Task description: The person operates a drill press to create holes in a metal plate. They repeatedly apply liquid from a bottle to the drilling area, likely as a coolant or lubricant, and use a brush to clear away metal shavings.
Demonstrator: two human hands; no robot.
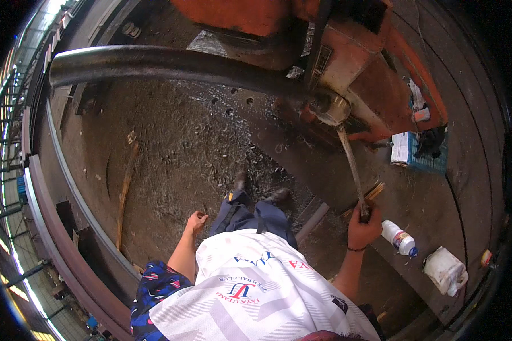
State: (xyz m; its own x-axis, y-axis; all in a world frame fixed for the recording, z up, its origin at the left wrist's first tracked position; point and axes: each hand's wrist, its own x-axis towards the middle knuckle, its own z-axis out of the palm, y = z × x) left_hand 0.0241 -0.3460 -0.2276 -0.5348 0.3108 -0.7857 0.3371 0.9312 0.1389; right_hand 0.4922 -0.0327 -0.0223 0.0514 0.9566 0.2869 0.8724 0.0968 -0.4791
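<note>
Orange steel filled the top of my view: the body of a heavy machine (375, 74), with a thick dark pipe (170, 62) running into it from the left, most likely clamped there so the machine could work on it. From the metal collar (331, 108) where pipe met machine, a long thin lever (351, 165) slanted down toward me. My right hand (363, 227) was clenched around its lower end, arm stretched forward and up from the elbow, a dark band on the wrist. That reach made sense to me, as the handle's length gives leverage while keeping the body back from the machine.

My left hand (195, 221) hung low beside my thigh, fingers loosely curled and holding nothing, the forearm angled down and away as a counterbalance.

Metal shavings (233, 142) littered the floor below the pipe. A white plastic bottle (398, 237) lay just right of the gripping hand, a white jug (446, 271) beyond it.
</note>
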